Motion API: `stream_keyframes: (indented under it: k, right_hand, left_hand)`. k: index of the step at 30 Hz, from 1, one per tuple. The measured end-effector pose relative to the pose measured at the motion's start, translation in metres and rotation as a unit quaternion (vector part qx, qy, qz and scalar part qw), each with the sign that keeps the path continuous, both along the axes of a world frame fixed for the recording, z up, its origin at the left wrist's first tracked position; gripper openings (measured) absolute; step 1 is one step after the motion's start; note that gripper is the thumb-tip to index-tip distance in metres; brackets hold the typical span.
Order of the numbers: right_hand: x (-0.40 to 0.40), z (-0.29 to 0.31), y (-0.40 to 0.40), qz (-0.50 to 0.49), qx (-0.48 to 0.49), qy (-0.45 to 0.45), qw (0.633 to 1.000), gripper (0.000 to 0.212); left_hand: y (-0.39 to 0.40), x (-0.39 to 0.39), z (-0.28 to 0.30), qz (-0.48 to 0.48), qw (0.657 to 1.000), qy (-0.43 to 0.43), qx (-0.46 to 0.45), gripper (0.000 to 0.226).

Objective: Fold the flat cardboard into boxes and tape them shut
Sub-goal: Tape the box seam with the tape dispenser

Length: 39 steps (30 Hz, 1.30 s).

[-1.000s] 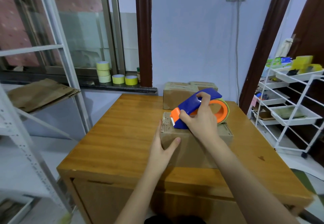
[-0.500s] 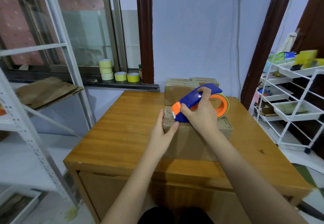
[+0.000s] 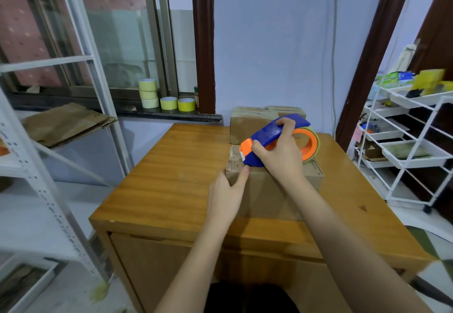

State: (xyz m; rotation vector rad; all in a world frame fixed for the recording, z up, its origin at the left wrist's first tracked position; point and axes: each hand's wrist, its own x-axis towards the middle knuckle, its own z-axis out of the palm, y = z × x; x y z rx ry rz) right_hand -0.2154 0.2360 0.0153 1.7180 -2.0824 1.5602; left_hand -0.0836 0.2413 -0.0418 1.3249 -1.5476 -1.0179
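While the right hand (image 3: 282, 155) grips the blue-and-orange tape dispenser (image 3: 277, 141) on top of the cardboard box (image 3: 272, 190) at frame centre, the left hand (image 3: 226, 195) braces the box's near-left corner, thumb on the top edge and fingers lying along the side, relaxed rather than curled. The dispenser's cutter end sits at the box's left edge.

Risks, as judged: if the brace slackens, the box could slide on the smooth wooden table (image 3: 171, 177) and the tape run crooked or wrinkle. The left thumb lies just beside the cutter; a jerk could catch it.

Behind, a second box (image 3: 247, 123) stands touching or just beside the first. Upper left of centre, tape rolls (image 3: 166, 99) line the windowsill. Flat cardboard (image 3: 66, 123) rests on the metal shelf at left. A white wire rack (image 3: 411, 141) occupies the right edge.
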Motion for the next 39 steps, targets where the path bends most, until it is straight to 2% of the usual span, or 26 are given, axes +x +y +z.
stream_keyframes:
  k: [2, 5, 8, 10, 12, 14, 15, 16, 17, 18, 19, 20, 23, 25, 30, 36, 39]
  right_hand:
    - [0.0, 0.0, 0.001, 0.003, -0.002, -0.002, 1.0, 0.058]
    - [0.0, 0.0, 0.001, 0.006, -0.001, -0.001, 1.0, 0.059]
    - [0.0, -0.001, 0.0, 0.005, -0.003, -0.001, 1.0, 0.059]
    - [0.0, -0.002, -0.001, 0.006, -0.006, -0.003, 1.0, 0.06]
    - [-0.001, -0.002, -0.002, 0.007, -0.008, -0.006, 1.0, 0.06]
    - [-0.001, -0.003, -0.001, 0.009, -0.011, -0.005, 1.0, 0.059]
    - [0.0, -0.002, 0.0, 0.009, -0.013, -0.003, 1.0, 0.059]
    - [-0.001, -0.002, 0.0, 0.01, -0.013, -0.001, 1.0, 0.059]
    - [0.0, -0.001, 0.001, 0.01, -0.012, -0.003, 1.0, 0.059]
    - [0.0, -0.001, 0.001, 0.01, -0.013, -0.005, 1.0, 0.059]
    - [0.0, -0.001, 0.001, 0.011, -0.015, -0.006, 1.0, 0.059]
    - [0.0, -0.001, 0.001, 0.011, -0.017, -0.004, 1.0, 0.059]
    - [0.0, -0.001, 0.002, 0.013, -0.017, -0.005, 1.0, 0.06]
    - [0.0, -0.001, 0.002, 0.017, -0.017, -0.011, 1.0, 0.06]
    - [-0.005, 0.004, 0.002, 0.044, -0.01, -0.005, 0.999, 0.056]
    - [-0.037, 0.009, 0.017, 0.032, -0.034, -0.026, 0.999, 0.054]
    - [-0.058, 0.014, 0.025, 0.012, -0.027, -0.006, 1.0, 0.056]
  left_hand:
    - [-0.006, 0.004, 0.0, -0.015, 0.999, -0.001, 0.034, 0.07]
    - [-0.015, 0.003, 0.011, -0.062, 0.997, 0.044, 0.015, 0.081]
    - [-0.018, -0.002, 0.014, -0.087, 0.986, 0.14, 0.017, 0.072]
    - [-0.018, -0.003, 0.01, -0.079, 0.983, 0.162, 0.028, 0.07]
    - [-0.019, -0.003, 0.001, -0.081, 0.981, 0.16, 0.075, 0.069]
    - [-0.017, 0.002, -0.001, -0.098, 0.981, 0.128, 0.105, 0.063]
    - [-0.017, 0.005, 0.001, -0.103, 0.986, 0.094, 0.091, 0.068]
    - [-0.018, 0.008, 0.003, -0.1, 0.993, 0.034, 0.051, 0.077]
    - [-0.02, 0.01, 0.008, -0.082, 0.994, -0.065, -0.021, 0.083]
    - [-0.024, 0.012, 0.012, -0.06, 0.976, -0.177, -0.114, 0.081]
    - [-0.023, 0.012, 0.019, -0.054, 0.941, -0.264, -0.203, 0.075]
    - [-0.025, 0.012, 0.024, -0.065, 0.909, -0.319, -0.26, 0.069]
    - [-0.029, 0.012, 0.026, -0.086, 0.847, -0.433, -0.297, 0.072]
    - [-0.028, 0.013, 0.026, -0.08, 0.828, -0.47, -0.296, 0.076]
    - [-0.025, 0.012, 0.032, -0.07, 0.788, -0.533, -0.298, 0.071]
    - [-0.018, 0.011, 0.036, -0.065, 0.779, -0.555, -0.285, 0.068]
    - [-0.019, 0.011, 0.034, -0.063, 0.78, -0.557, -0.278, 0.068]
